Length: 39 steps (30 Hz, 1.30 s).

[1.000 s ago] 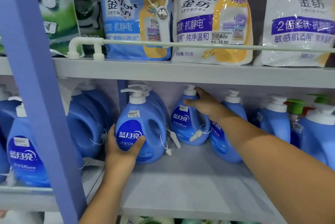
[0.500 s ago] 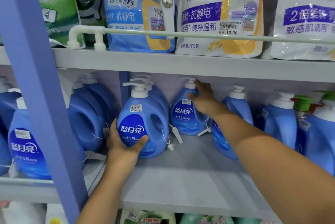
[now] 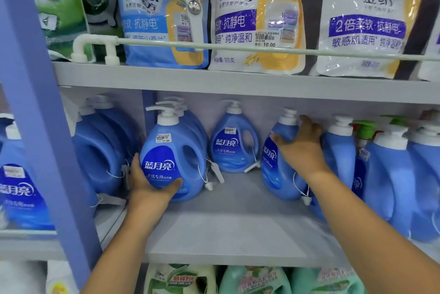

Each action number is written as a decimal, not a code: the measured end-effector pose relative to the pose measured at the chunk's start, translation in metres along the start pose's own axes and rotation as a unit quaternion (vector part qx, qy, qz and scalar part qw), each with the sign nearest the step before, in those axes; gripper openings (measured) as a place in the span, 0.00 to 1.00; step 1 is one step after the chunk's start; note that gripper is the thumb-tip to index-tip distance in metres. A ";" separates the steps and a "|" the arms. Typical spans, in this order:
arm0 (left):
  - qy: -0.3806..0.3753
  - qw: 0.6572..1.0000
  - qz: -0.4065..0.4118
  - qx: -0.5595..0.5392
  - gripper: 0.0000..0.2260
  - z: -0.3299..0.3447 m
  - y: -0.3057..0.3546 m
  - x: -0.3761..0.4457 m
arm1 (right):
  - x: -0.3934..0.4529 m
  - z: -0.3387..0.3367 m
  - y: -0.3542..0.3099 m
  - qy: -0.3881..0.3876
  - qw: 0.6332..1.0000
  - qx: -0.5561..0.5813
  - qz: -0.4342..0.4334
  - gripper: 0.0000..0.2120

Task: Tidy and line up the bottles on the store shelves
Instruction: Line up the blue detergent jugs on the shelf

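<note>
Lining up blue pump bottles on the middle shelf (image 3: 238,229), both hands engaged.

Gripping the front bottle (image 3: 172,158) low on its label with the left hand (image 3: 148,184), fingers curled round its base; clasping the tilted bottle (image 3: 281,163) at its shoulder with the right hand (image 3: 302,146), thumb across the front. Standing free between the two, set further back: the middle bottle (image 3: 234,143) (label facing forward). Next, probably calling for uprighting the tilted bottle and drawing it forward level with the front one. Differing from half a second ago: right hand shifted off the middle bottle onto its right-hand neighbour; left hand unchanged.
</note>
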<state>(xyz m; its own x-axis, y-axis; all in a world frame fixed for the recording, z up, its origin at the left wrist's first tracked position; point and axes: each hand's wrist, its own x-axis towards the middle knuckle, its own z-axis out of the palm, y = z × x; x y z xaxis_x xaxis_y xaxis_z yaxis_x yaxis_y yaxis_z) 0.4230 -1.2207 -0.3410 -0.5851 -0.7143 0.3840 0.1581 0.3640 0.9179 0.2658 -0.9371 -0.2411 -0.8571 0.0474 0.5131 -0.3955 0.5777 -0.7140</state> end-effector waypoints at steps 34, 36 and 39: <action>-0.003 0.999 -0.023 -0.042 0.41 -0.003 0.008 -0.005 | 0.000 0.071 -0.032 -0.195 0.973 0.028 -0.121 0.27; -0.001 0.999 -0.035 -0.018 0.42 -0.004 0.012 -0.006 | -0.006 0.064 -0.036 -0.201 0.972 -0.015 -0.124 0.28; 0.063 0.994 0.037 0.076 0.42 -0.002 0.033 -0.022 | -0.027 0.026 -0.040 -0.133 0.980 -0.023 -0.147 0.23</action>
<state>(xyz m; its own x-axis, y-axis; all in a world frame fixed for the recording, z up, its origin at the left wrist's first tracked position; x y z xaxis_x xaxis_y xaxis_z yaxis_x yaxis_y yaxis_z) 0.4425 -1.1941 -0.3189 -0.4703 -0.7485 0.4676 0.0695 0.4968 0.8651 0.2967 -0.9826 -0.2386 -0.7664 -0.3378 0.5463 -0.6285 0.5702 -0.5291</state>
